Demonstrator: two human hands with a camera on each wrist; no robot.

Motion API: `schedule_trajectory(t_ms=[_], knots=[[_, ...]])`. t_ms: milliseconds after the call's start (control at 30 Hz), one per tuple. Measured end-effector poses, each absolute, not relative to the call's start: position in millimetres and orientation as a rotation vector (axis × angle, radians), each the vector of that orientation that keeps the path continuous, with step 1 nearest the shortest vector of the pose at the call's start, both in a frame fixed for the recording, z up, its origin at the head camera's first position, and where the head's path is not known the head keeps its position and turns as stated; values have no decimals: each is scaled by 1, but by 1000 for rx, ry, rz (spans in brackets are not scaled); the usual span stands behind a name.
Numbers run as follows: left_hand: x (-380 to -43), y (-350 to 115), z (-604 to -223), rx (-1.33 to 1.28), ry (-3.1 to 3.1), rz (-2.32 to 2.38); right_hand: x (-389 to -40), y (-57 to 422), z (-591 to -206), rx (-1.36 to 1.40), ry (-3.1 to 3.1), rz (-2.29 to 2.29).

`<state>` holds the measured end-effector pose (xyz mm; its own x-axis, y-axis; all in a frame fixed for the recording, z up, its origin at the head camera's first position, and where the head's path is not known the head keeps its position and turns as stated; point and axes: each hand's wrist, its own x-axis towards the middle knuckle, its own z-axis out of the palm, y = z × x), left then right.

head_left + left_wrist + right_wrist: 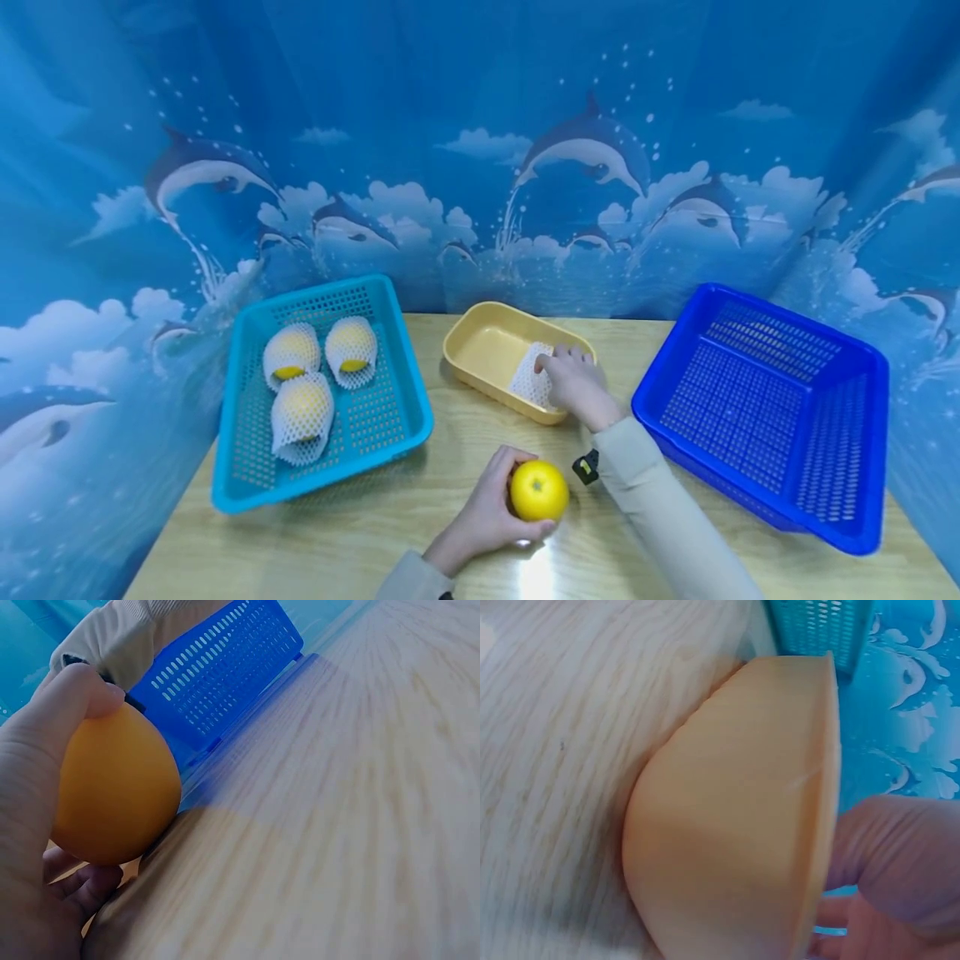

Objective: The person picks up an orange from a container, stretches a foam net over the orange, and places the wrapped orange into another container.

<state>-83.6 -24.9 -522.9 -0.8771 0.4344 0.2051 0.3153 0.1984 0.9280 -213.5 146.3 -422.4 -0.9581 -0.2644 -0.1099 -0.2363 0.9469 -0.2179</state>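
Note:
My left hand [491, 510] grips a round yellow-orange fruit, an orange [539, 490], with thumb and fingers around its side, low over the table. In the left wrist view, the thumb lies across the top of the orange [120, 787]. My right hand [579, 383] reaches into a shallow yellow tray [468, 343], its curled fingers on a white foam net sleeve [529, 377] that they seem to pinch. In the right wrist view, the tray wall [727, 810] hides those fingertips.
A teal basket [408, 417] at the left holds 3 fruits in white foam nets [302, 408]. At the right stands a deep blue basket [738, 417]. All rest on a wooden table [322, 542], with a dolphin-print curtain [450, 100] behind.

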Motion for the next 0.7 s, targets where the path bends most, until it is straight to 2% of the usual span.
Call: schedule_trajectory(t_ms=[700], knots=[[-83, -26, -521, 735, 2363, 1752, -227, 146, -442, -484, 3020, -362]])
